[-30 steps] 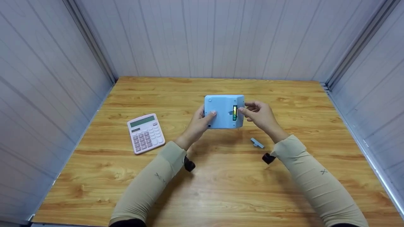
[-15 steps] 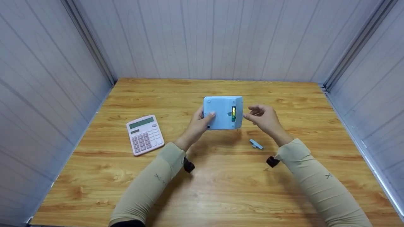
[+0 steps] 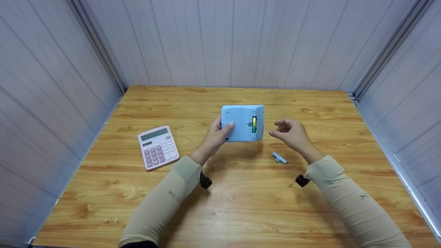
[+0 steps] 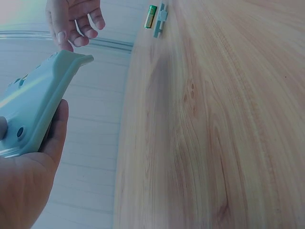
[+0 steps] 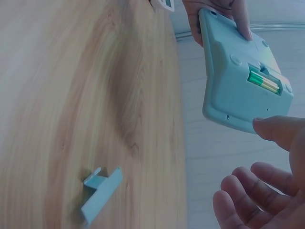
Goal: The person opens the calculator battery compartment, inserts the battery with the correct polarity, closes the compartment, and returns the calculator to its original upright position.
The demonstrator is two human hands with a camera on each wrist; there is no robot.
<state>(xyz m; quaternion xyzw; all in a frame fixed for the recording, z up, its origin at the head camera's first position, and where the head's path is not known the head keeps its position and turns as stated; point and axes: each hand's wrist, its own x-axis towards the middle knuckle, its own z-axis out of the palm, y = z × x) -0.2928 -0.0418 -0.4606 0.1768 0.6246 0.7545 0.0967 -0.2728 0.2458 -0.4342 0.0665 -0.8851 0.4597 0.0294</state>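
Note:
My left hand (image 3: 213, 138) grips a light blue calculator (image 3: 237, 120) by its left side, back facing up, thumb pressed on the back. Its battery slot lies uncovered near the right edge, with a green and gold battery (image 5: 264, 82) inside. Just right of the calculator, my right hand (image 3: 293, 136) is raised with loosely bent fingers and nothing in them; a small gap shows between its thumb and the calculator in the head view. Below lies the small blue battery cover (image 3: 279, 157) on the table. Beside that cover, the left wrist view shows another battery (image 4: 150, 17).
A pink calculator (image 3: 159, 147) lies face up on the left of the wooden table (image 3: 241, 206). Pale panel walls (image 3: 227, 41) stand at the back and both sides. Black wrist cameras (image 3: 205, 180) hang below the sleeves.
My right hand has drawn away from the battery slot, moving right and slightly down. My left hand keeps hold of the blue calculator, which has barely moved.

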